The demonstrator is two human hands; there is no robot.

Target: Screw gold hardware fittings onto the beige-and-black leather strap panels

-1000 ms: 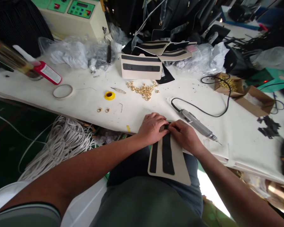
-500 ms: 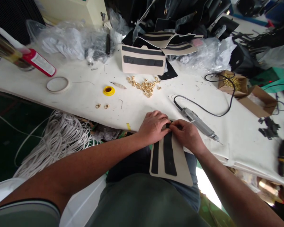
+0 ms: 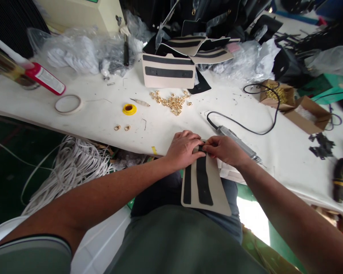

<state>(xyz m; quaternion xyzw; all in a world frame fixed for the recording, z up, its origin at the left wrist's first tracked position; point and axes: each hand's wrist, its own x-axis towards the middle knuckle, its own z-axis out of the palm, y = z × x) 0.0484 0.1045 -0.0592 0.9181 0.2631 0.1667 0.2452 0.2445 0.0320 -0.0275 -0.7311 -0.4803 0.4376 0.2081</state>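
At the table's [image 3: 162, 131] near edge, my right hand [image 3: 224, 149] has edged up, now partly hiding the grey tool [image 3: 231, 134]. Beneath its bunched fingertips and my spread left hand [image 3: 184, 148] lies the beige panel [image 3: 216, 190]; whether either grips, I cannot tell.

One head camera looks forward and down across the table [image 3: 160, 133].

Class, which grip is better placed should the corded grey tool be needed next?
Probably the right grip: the corded tool lies just beyond it. The left grip is farther away, though both are at the beige panel.
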